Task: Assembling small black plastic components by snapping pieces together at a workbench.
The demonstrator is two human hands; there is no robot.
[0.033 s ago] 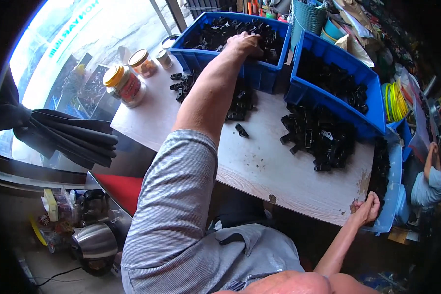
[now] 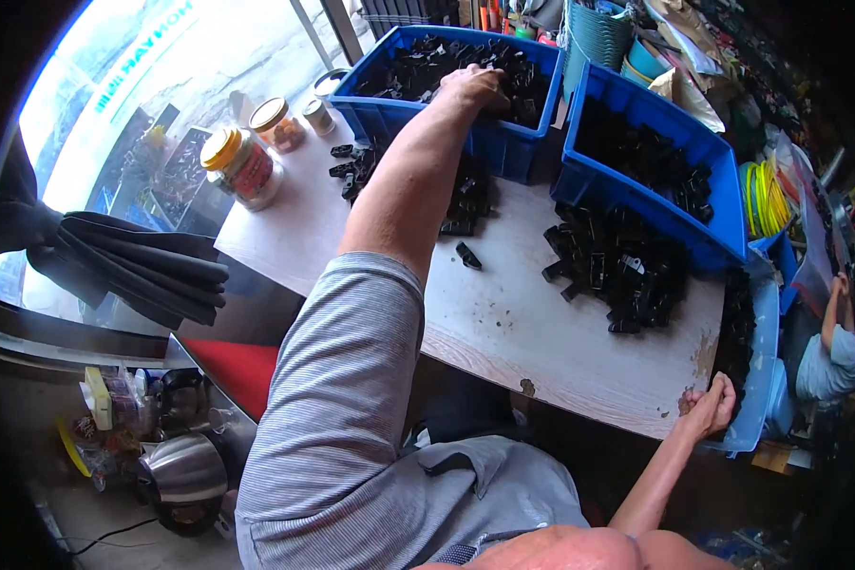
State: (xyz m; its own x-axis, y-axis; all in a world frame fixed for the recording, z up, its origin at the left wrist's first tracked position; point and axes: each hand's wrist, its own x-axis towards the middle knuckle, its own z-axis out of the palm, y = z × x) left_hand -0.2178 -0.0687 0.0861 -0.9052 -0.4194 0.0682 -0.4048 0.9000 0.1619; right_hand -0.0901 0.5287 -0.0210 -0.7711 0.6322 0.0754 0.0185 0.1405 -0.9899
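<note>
My left hand point(image 2: 470, 87) reaches into the far blue bin point(image 2: 389, 110), which holds many small black plastic parts point(image 2: 416, 65). The back of that hand shows; its fingertips are hidden among the parts, so any grip is not visible. At the table's right corner, my right hand point(image 2: 709, 408) is curled closed beside the light blue bin point(image 2: 762, 380). Whatever may lie inside its fingers cannot be made out. More black parts point(image 2: 736, 332) lie in that light blue bin, next to the right hand.
A second blue bin point(image 2: 636, 182) of black parts stands on the table point(image 2: 541, 366), behind a heap of parts point(image 2: 617, 266). One loose part point(image 2: 467, 255) lies apart. Lidded jars point(image 2: 242, 169) stand at left. A metal kettle point(image 2: 188, 470) sits lower left. Another person point(image 2: 826, 366) is at far right.
</note>
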